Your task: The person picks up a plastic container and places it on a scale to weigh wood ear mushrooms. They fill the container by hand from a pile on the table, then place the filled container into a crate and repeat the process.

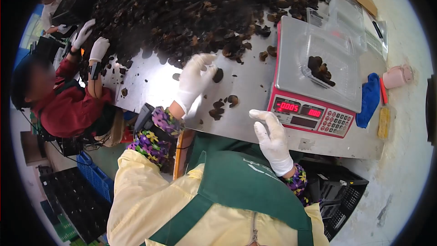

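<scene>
My left hand, in a white glove, hovers over the metal table near the front of a large heap of dark mushrooms, which look like dried wood ear. Its fingers are spread, with one dark piece right by the fingertips. Also gloved, my right hand is at the table's front edge, left of the scale's display, its thumb and fingers apart and nothing between them. On the red-rimmed digital scale sits a clear plastic tray holding a small clump of mushrooms.
Loose pieces lie between my hands. Stacked clear trays stand behind the scale; a blue cloth and pink cup are at its right. A co-worker in a red top reaches to the heap. A black crate sits below.
</scene>
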A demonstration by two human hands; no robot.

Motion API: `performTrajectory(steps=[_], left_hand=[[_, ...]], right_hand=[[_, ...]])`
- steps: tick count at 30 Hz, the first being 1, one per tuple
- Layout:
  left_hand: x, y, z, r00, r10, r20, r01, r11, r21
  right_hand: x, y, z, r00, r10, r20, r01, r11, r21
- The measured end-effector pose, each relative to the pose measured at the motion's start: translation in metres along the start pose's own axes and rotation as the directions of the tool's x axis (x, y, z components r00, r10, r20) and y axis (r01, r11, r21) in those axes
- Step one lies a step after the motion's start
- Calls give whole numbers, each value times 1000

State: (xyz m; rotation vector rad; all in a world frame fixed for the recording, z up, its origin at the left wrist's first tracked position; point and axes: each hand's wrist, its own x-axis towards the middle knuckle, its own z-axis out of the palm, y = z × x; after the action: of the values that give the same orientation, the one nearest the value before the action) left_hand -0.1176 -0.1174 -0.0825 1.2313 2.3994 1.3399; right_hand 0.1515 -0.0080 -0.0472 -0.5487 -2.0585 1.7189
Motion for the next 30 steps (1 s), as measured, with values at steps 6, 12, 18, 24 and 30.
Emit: performTrajectory(steps=[6, 12, 18, 24, 30], left_hand=[[-26, -16, 17, 981, 97, 167, -147, 935, 322], [-6, 2, -11, 853, -445, 271, 456, 385, -803], [52, 1, 26, 966, -200, -161, 178, 974, -140], [55, 15, 59, 1000, 11, 19, -15, 980, 201], [-2, 3, 4, 843, -439, 313, 496, 405, -768]], right_hand=[[35, 16, 46, 967, -244, 78, 254, 880, -401], [38, 45, 59, 913, -344, 218, 406, 729, -552], [30, 53, 65, 919, -371, 133, 378, 734, -564], [31, 52, 61, 916, -382, 125, 388, 756, -528], [30, 49, 61, 921, -378, 92, 372, 784, -497]])
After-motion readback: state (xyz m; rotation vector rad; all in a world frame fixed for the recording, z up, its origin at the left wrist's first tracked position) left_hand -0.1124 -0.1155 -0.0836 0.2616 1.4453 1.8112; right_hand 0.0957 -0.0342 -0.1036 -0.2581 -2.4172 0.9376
